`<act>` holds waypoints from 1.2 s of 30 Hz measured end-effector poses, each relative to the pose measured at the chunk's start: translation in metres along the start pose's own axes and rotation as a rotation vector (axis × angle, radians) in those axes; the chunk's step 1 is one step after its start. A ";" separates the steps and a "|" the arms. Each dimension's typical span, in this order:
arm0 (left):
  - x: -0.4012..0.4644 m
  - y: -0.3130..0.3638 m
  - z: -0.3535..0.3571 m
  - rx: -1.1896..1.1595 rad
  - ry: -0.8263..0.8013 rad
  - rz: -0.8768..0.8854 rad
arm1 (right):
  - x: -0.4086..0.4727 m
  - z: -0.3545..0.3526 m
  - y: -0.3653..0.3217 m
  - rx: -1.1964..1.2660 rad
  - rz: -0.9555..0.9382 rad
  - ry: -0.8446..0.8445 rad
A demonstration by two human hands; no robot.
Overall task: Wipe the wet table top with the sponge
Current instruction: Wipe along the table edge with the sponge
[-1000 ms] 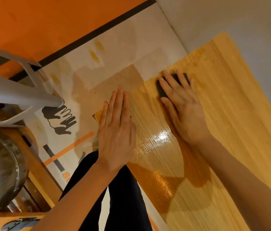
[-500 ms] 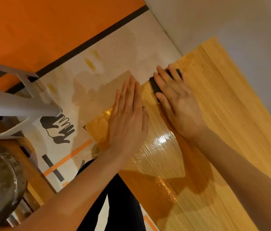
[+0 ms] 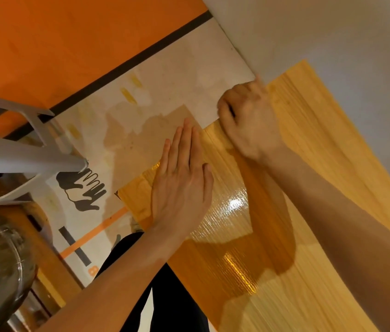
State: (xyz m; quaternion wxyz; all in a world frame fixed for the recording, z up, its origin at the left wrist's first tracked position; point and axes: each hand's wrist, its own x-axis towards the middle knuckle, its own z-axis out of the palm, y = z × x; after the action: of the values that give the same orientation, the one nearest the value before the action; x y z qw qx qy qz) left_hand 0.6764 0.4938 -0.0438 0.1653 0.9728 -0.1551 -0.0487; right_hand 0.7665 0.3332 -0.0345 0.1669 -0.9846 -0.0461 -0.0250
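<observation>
With your left hand (image 3: 179, 188) flat on the tabletop (image 3: 309, 164), keep your right hand (image 3: 249, 121) curled around the sponge (image 3: 231, 111) and draw it back across the shiny wet patch (image 3: 227, 212) beside your left hand.

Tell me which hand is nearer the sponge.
Right. The right hand is curled over the dark sponge at the table top's far edge; the left hand lies flat on the wet wood, nearer the person.

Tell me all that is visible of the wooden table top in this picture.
The table top is a light yellow board with a fine straight grain. A wet, glossy patch near its left edge reflects the light, darker than the dry part further right. The left hand lies flat on that edge, fingers straight. The right hand is curled at the far corner, by the grey wall.
</observation>
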 end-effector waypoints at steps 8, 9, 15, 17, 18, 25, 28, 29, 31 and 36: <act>0.001 0.002 0.000 0.004 0.009 -0.006 | 0.027 -0.033 0.043 0.082 -0.113 -0.290; 0.001 0.002 0.000 0.005 0.002 -0.005 | 0.034 -0.040 0.053 0.056 -0.009 -0.277; 0.001 0.001 0.000 0.013 -0.012 -0.003 | 0.026 -0.014 -0.008 -0.031 -0.020 -0.343; 0.001 0.002 0.000 0.023 -0.013 -0.006 | 0.013 -0.011 -0.019 0.049 -0.174 -0.389; 0.002 0.002 0.000 0.023 -0.016 -0.004 | 0.013 -0.015 -0.008 0.071 -0.196 -0.388; 0.000 -0.001 0.001 -0.006 -0.007 0.019 | -0.002 -0.028 0.042 0.072 0.053 -0.189; 0.000 -0.002 0.002 -0.019 -0.008 0.031 | -0.061 -0.031 0.031 0.086 0.070 -0.121; -0.001 -0.002 0.002 -0.022 -0.007 0.032 | -0.084 -0.034 0.030 0.090 0.101 -0.112; -0.001 -0.002 0.002 -0.024 -0.008 0.031 | -0.124 -0.041 0.029 0.102 0.165 -0.108; 0.000 -0.001 0.000 -0.029 -0.004 0.023 | -0.109 -0.039 0.035 0.091 0.146 -0.129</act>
State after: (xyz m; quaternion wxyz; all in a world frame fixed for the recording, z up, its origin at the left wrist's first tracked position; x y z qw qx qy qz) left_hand 0.6769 0.4948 -0.0445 0.1794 0.9684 -0.1657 -0.0510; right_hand 0.6603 0.2789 -0.0164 0.2096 -0.9763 0.0138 0.0530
